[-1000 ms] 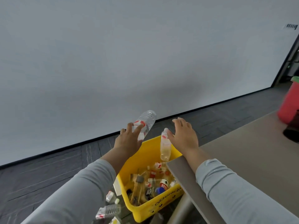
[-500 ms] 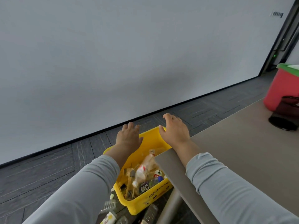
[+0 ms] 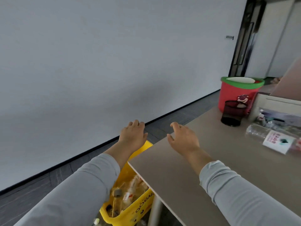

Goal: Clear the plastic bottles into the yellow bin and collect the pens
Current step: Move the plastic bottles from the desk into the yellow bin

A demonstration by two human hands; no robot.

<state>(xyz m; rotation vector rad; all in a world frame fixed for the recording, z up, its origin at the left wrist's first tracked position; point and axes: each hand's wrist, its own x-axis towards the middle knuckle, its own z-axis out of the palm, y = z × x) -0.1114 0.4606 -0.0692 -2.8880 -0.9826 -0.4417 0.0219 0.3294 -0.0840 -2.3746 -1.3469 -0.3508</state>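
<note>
Head view. We see the left hand [image 3: 132, 137] and the right hand [image 3: 183, 139] held out side by side near the centre of the frame. Both are palm down, with fingers loosely extended and holding nothing. The left hand lies above the far rim of the yellow bin [image 3: 141, 209]. The bin stands on the floor [image 3: 32, 198] at 6 o'clock from that hand, its right side hidden by the left edge of the surface [image 3: 187, 176]. The right hand is over the far left corner of the surface; we cannot tell whether it touches the top. Inside the bin we make out a blurred heap of plastic bottles [image 3: 132, 186], with caps and labels showing. A capped bottle [image 3: 96, 221] lies on the floor just beside the bin's near corner. At 3 o'clock from the right hand, a clear plastic bottle [image 3: 273, 139] with a white label lies on its side on the surface, also blurred. At 2 o'clock from the right hand a black mesh pen cup [image 3: 232, 113] stands upright. Just behind it is a red bucket [image 3: 234, 93] with a green rim, and a pale box [image 3: 280, 103] stands to the cup's right. A plain grey wall [image 3: 97, 62] fills the frame from 9 to 12 o'clock.
</note>
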